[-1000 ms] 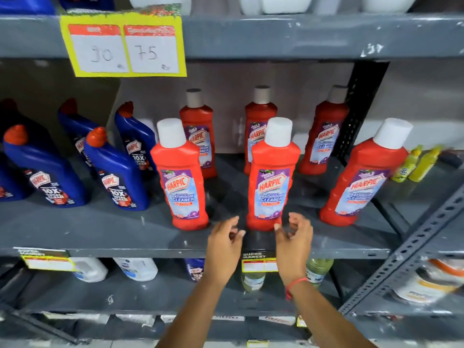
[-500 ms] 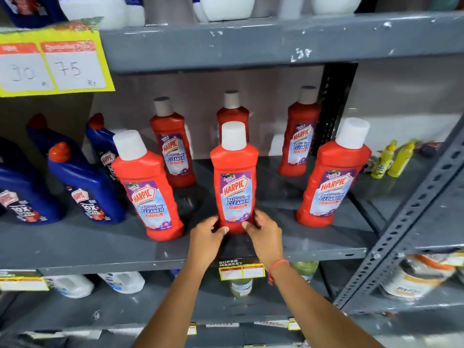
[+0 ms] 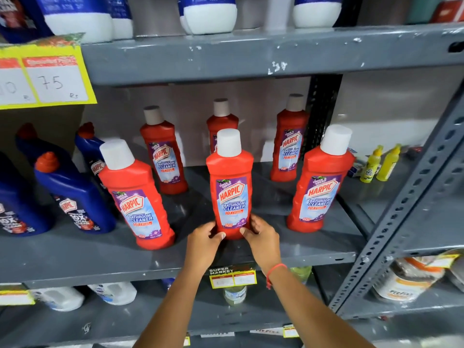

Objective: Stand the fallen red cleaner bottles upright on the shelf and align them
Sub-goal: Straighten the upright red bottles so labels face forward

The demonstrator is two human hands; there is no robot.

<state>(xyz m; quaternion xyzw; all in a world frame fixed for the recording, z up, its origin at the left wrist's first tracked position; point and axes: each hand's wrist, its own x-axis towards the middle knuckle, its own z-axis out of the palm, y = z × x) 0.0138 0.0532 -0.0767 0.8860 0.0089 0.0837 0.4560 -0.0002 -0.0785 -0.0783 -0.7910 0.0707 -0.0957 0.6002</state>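
Note:
Several red cleaner bottles with white caps stand upright on the grey shelf (image 3: pixel 75 257). The front row holds a left bottle (image 3: pixel 135 197), a middle bottle (image 3: pixel 231 182) and a right bottle (image 3: pixel 321 182). Behind them stand three more: back left (image 3: pixel 163 156), back middle (image 3: pixel 222 119), partly hidden, and back right (image 3: pixel 290 141). My left hand (image 3: pixel 204 242) and my right hand (image 3: pixel 263 237) clasp the base of the middle front bottle from either side, thumbs on its front.
Blue cleaner bottles (image 3: pixel 72 194) crowd the shelf's left end. Small yellow bottles (image 3: pixel 381 163) stand at the right past a perforated grey upright (image 3: pixel 411 202). A yellow price tag (image 3: pixel 45 76) hangs from the shelf above. White bottles (image 3: pixel 113 292) lie on the shelf below.
Both hands moved from just in front of the middle front bottle onto its base and now grip it. The camera has come closer and shifted right.

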